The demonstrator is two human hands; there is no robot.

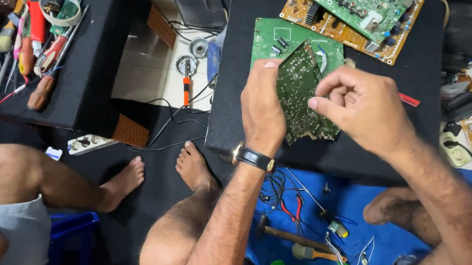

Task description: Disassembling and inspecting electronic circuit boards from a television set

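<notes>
I see a small green circuit board (302, 99), solder side up, tilted, held above the black table (239, 74). My left hand (262, 109) grips its left edge, fingers wrapped behind. My right hand (359, 106) is pinched narrow on its right edge. A second green board (271, 37) lies flat just behind; a stacked green-and-brown board pair (354, 1) sits further back. Blue mat (359, 220) with loose wires below. Tool-covered black bench (85, 68) at left, another person's leg (32, 173) beside it.

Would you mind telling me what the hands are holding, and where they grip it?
A green circuit board: the left hand grips its left edge, the right hand pinches its right edge.
</notes>
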